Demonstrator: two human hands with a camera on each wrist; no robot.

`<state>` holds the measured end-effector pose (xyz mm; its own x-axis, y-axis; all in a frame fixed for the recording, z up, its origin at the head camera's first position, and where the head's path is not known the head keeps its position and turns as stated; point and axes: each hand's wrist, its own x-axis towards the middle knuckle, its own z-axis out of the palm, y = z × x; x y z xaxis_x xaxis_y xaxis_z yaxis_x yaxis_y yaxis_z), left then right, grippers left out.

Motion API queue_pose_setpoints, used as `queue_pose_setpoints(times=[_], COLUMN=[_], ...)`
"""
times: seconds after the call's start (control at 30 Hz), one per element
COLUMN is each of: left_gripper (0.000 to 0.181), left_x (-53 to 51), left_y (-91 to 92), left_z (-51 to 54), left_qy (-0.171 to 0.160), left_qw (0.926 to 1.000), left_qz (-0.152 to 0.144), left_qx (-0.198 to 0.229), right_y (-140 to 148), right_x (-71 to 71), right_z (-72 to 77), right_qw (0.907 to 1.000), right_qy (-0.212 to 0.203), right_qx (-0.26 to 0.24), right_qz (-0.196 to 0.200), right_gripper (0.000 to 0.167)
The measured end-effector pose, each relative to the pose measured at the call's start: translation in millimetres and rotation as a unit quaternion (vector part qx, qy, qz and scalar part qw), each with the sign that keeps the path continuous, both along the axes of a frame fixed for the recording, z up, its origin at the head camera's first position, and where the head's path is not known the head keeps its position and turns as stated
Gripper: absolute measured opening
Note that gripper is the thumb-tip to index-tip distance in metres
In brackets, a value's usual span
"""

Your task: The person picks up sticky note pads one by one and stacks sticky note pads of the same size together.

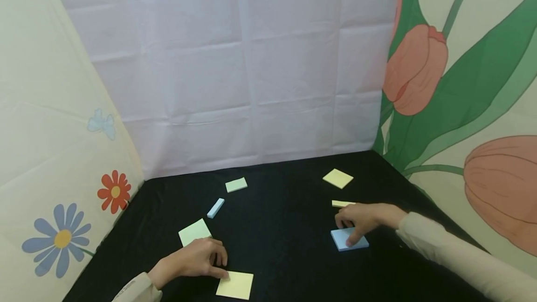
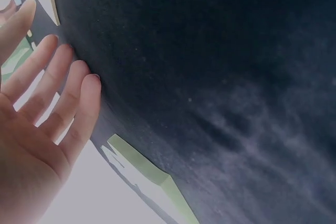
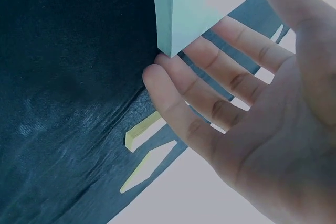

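Note:
My left hand (image 1: 198, 259) hovers at the near left, fingers loosely bent, its thumb tip at the corner of a yellow sticky note pad (image 1: 235, 285). Just beyond that hand lies a pale green sticky note pad (image 1: 195, 233), partly covered by it. In the left wrist view the fingers (image 2: 86, 98) are spread, with nothing between them. On the right, my right hand (image 1: 362, 220) is over a blue sticky note pad (image 1: 356, 242), the thumb resting on its top. The right wrist view shows the other fingers (image 3: 170, 93) fairly straight beside the pad's edge.
Farther back on the black cloth (image 1: 277, 209) are a small green pad (image 1: 237, 184) and a narrow blue pad (image 1: 216, 208). Beyond the right hand lie a narrow yellow pad (image 1: 341, 203) and a square yellow one (image 1: 338, 178). A white curtain (image 1: 251, 69) hangs behind.

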<state>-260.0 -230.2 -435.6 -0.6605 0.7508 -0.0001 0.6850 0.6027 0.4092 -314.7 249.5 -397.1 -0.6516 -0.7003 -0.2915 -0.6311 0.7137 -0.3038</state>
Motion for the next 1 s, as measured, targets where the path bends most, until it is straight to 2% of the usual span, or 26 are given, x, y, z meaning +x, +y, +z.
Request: queue_pose_setpoints(times=[0.07, 0.17, 0.27, 0.37, 0.47, 0.53, 0.6, 0.67, 0.8, 0.9, 0.93, 0.97, 1.0], left_gripper=[0.024, 0.023, 0.021, 0.020, 0.021, 0.021, 0.021, 0.020, 0.018, 0.017, 0.016, 0.016, 0.015], left_x=[-0.4, -1.7, -3.1, -4.2, -4.6, -4.6, -4.5, -4.4, -4.8, -4.7, -4.4, -4.3, -4.1], left_y=[-0.1, -1.0, -1.8, -1.9, -1.1, -0.2, 0.5, 1.4, 3.3, 5.0, 5.6, 6.1, 6.6], left_z=[0.2, -0.5, -1.1, -1.2, -1.5, -2.1, -2.4, -1.9, 0.1, 2.1, 2.8, 3.1, 3.5], left_qy=[-0.005, -0.023, -0.054, -0.085, -0.096, -0.096, -0.093, -0.098, -0.115, -0.127, -0.130, -0.135, -0.139], left_qw=[1.0000, 0.9997, 0.9985, 0.9963, 0.9953, 0.9952, 0.9954, 0.9950, 0.9932, 0.9917, 0.9913, 0.9907, 0.9900], left_qz=[-0.005, -0.006, -0.004, -0.001, -0.009, -0.015, -0.020, -0.020, -0.016, -0.014, -0.013, -0.013, -0.013], left_qx=[-0.001, 0.000, 0.006, 0.012, 0.014, 0.011, 0.007, 0.002, -0.007, -0.013, -0.013, -0.014, -0.014], right_y=[4, 7, 7, 13, 13, 11, 12, 18, 38, 44, 38, 37, 30], right_x=[-5.6, -10.7, -12.2, -18.3, -17.5, -14.3, -17.2, -25.3, -56.0, -66.7, -57.6, -56.7, -47.1], right_z=[-5.8, -10.4, -12.3, -22.1, -22.3, -17.9, -22.3, -33.6, -73.7, -86.9, -75.9, -74.4, -62.8], right_qw=[0.9996, 0.9994, 0.9996, 0.9987, 0.9985, 0.9991, 0.9995, 0.9990, 0.9977, 0.9981, 0.9989, 0.9993, 0.9997], right_qy=[0.006, 0.001, -0.006, 0.012, 0.015, 0.007, 0.008, 0.017, 0.032, 0.026, 0.021, 0.020, 0.015], right_qx=[-0.009, -0.016, -0.019, -0.020, -0.022, -0.021, -0.014, -0.015, -0.023, -0.026, -0.019, -0.015, -0.008], right_qz=[0.024, 0.032, 0.022, 0.045, 0.048, 0.036, 0.028, 0.038, 0.055, 0.048, 0.038, 0.029, 0.016], right_gripper=[0.033, 0.035, 0.037, 0.036, 0.037, 0.037, 0.037, 0.037, 0.040, 0.042, 0.041, 0.042, 0.040])
